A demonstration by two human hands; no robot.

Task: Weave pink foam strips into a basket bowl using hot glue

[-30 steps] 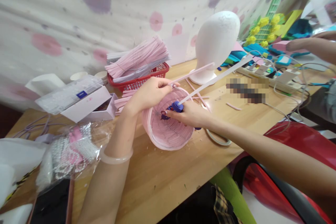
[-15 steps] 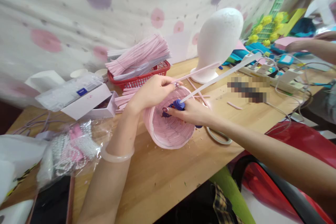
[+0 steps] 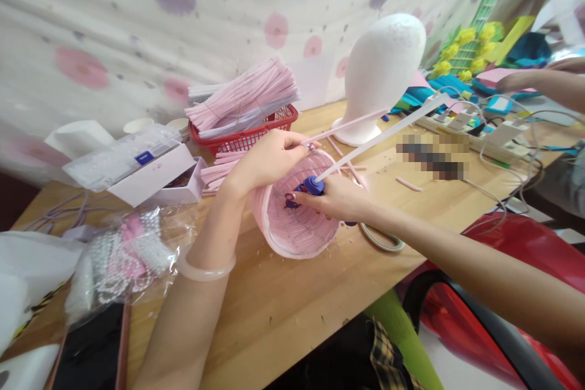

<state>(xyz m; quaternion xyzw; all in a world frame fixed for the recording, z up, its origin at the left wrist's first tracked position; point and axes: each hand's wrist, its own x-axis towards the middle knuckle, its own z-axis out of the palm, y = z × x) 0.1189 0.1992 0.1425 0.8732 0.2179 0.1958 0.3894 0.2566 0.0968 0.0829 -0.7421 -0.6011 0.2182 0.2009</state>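
Observation:
A round pink hollow form (image 3: 304,241), built of rows of fuzzy strips, lies on its side with its opening facing me. My left hand (image 3: 274,161) rests on its upper rim, thumb and fingers pinching a pink pipe cleaner (image 3: 351,125) that sticks out to the right. My right hand (image 3: 340,198) is wrapped round a blue glue gun (image 3: 314,184) at the opening. From the back of the gun a long whitish glue stick (image 3: 384,137) slants up to the right. The nozzle points into the form; its tip is hard to make out.
Behind stands a red basket (image 3: 247,137) heaped with pipe cleaners. A white foam head (image 3: 384,73) is at the back. Bagged pearl strings (image 3: 132,256), an open box (image 3: 153,177) and a phone (image 3: 91,350) lie left. Right are a power strip (image 3: 493,143) and another person's hand (image 3: 521,81).
Almost nothing differs. My right hand and the glue gun have shifted very slightly, and the glue stick's far end sits a little lower and further left. My left hand keeps its place.

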